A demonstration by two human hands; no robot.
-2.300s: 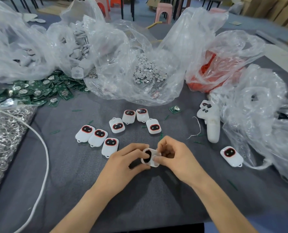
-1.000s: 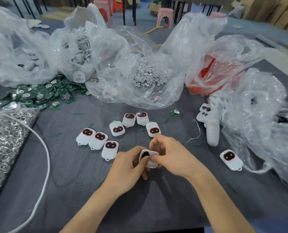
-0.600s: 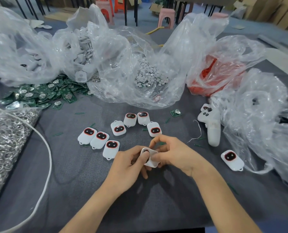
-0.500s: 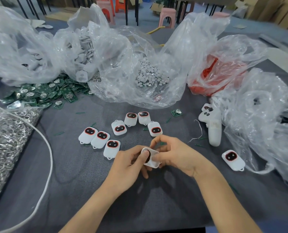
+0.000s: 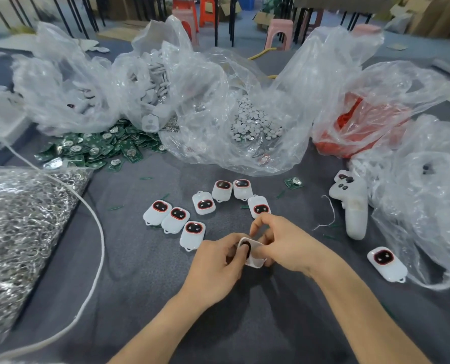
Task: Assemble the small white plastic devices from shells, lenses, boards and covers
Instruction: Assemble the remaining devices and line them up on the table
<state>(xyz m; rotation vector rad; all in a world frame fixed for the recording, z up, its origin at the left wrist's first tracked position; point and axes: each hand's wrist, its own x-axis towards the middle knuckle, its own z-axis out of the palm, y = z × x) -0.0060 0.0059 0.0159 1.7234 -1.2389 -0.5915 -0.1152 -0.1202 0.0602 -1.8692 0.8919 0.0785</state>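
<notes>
Both hands hold one small white shell (image 5: pixel 254 254) just above the grey table, its dark oval opening tilted to the left. My left hand (image 5: pixel 216 266) grips its left side, thumb at the opening. My right hand (image 5: pixel 284 244) pinches its right side from above. Several assembled white devices (image 5: pixel 193 231) with red-ringed dark lenses lie in an arc beyond my hands. One more assembled device (image 5: pixel 386 262) lies apart at the right. Green boards (image 5: pixel 100 149) are heaped at the back left. Clear bags hold white shells (image 5: pixel 153 82) and small round white parts (image 5: pixel 255 124).
A bag of metal rings (image 5: pixel 21 227) fills the left side, with a white cable (image 5: pixel 97 232) curving past it. A white handheld controller (image 5: pixel 353 206) lies right of the devices. A bag of red parts (image 5: pixel 360 122) and crumpled clear plastic (image 5: pixel 428 193) crowd the right. One loose board (image 5: pixel 293 183) lies nearby.
The shell has been turned in my hands, and my left thumb now lies at its dark opening. Both hands stay at the same spot on the table.
</notes>
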